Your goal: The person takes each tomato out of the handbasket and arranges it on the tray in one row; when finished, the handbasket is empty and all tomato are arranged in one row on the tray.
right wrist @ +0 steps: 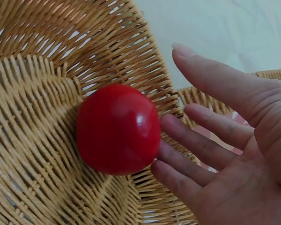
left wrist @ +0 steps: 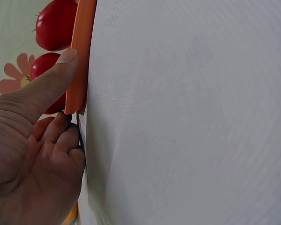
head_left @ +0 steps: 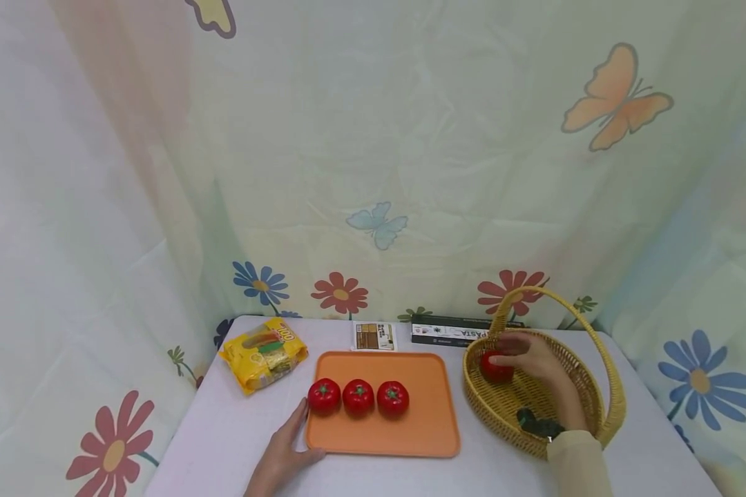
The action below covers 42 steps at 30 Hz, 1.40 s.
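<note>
My left hand [head_left: 284, 445] holds the near left corner of an orange tray [head_left: 423, 421]. Its thumb lies on the front rim in the left wrist view, with the other fingers round the left side. Three red tomatoes with green stem tops, a left one [head_left: 324, 396], a middle one [head_left: 358, 397] and a right one [head_left: 393, 398], sit in a row on the tray. Inside a woven wicker basket [head_left: 494, 407], another tomato [right wrist: 118, 130] lies against the far left wall. My right hand [right wrist: 225, 136] reaches in beside it, fingers extended with the tips right at its side, thumb spread away.
The basket's tall handle [head_left: 609, 366] arches over its right side. A yellow food packet [head_left: 265, 354] lies left of the tray. Behind it are a small flat packet [head_left: 375, 337] and a long dark pasta box [head_left: 441, 331]. A printed curtain [head_left: 373, 138] closes off the back.
</note>
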{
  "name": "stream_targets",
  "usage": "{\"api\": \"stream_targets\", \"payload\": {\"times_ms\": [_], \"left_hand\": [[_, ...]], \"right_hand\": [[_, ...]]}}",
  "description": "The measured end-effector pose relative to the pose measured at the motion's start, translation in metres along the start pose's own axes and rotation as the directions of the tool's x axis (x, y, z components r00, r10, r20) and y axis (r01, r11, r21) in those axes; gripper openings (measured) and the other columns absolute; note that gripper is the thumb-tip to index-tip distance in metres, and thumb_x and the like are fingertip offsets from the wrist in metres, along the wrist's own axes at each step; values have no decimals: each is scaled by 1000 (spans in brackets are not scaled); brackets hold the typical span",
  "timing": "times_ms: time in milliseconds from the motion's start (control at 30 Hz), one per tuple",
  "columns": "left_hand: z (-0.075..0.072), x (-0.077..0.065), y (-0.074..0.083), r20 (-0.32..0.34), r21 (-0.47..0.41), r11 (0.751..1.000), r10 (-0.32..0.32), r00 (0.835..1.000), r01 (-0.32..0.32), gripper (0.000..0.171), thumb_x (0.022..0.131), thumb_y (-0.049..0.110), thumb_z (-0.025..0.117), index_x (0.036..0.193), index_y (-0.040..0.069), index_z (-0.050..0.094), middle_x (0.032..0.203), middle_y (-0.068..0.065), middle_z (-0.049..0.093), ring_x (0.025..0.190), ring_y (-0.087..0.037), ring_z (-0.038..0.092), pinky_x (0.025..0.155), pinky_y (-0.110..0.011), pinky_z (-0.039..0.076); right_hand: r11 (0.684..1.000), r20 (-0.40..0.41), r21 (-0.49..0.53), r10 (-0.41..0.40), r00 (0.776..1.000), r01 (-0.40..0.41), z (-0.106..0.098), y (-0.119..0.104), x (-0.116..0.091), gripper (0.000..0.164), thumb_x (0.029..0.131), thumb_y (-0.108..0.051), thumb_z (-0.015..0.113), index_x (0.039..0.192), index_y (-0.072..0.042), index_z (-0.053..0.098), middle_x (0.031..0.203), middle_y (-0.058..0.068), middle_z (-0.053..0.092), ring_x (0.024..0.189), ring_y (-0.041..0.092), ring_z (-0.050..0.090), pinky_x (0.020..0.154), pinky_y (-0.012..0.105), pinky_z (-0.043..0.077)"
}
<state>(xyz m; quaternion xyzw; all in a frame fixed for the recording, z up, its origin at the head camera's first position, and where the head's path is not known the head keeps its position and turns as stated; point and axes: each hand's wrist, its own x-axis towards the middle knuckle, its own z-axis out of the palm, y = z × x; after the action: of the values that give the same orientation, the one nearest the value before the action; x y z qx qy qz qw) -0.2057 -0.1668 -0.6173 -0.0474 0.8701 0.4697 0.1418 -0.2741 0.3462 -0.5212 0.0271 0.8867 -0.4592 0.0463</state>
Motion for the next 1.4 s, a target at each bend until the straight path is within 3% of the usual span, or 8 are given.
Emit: {"api": "stream_targets", "payload": {"times_ms": [567,833,1400], "left_hand": [[1,-1,0,6,-24,1000,-12,1000,12,115,76,26,98,170,10,33,172,-19,37,157,-52,29,123,-73,34],[0,-2,1,4,-22,1000,3,1000,-3,114,77,26,98,170,11,33,172,-19,38,158,-52,29,123,-72,34],[-1,1,-1,1,1,1000,23,1000,-23,116,75,25,99,169,8,33,172,-20,37,157,-52,30,124,-72,33]], "right_hand": [[998,9,-63,14,1000,-13,5,9,10,65,91,-14,89,141,16,59,138,38,63,124,52,62,100,54,64],[987,37,-138,88,995,-83,8,21,17,69,84,-12,94,141,11,62,138,37,60,120,49,59,104,62,59],[983,32,-172,67,997,-60,8,20,17,70,83,-15,95,138,13,61,135,39,61,120,54,59,103,64,58]]}}
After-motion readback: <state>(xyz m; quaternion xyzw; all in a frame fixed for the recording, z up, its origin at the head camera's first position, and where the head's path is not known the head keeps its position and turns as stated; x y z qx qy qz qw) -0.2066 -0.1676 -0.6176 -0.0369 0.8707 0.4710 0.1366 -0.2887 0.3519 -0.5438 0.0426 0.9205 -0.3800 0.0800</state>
